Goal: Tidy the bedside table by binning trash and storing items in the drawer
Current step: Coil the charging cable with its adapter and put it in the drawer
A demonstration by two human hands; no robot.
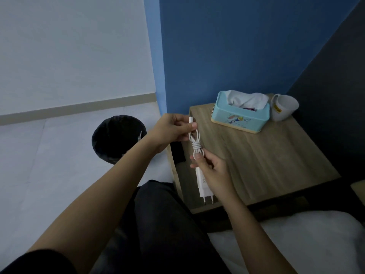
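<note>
A white charger [203, 184] with its cable [194, 141] coiled and wrapped into a bundle hangs over the near left corner of the wooden bedside table [276, 155]. My left hand [173, 128] pinches the cable's free end, plug tip pointing up. My right hand [212, 171] holds the bundle where it meets the charger body, whose two prongs point down. On the table's far side stand a light blue tissue box [240, 117] and a white mug [283, 107]. A black-lined bin [118, 138] sits on the floor left of the table.
The blue wall is behind the table and a dark wall to its right. White bedding [296, 244] lies at the lower right, my dark-trousered leg [164, 224] at the bottom centre. Pale floor stretches to the left.
</note>
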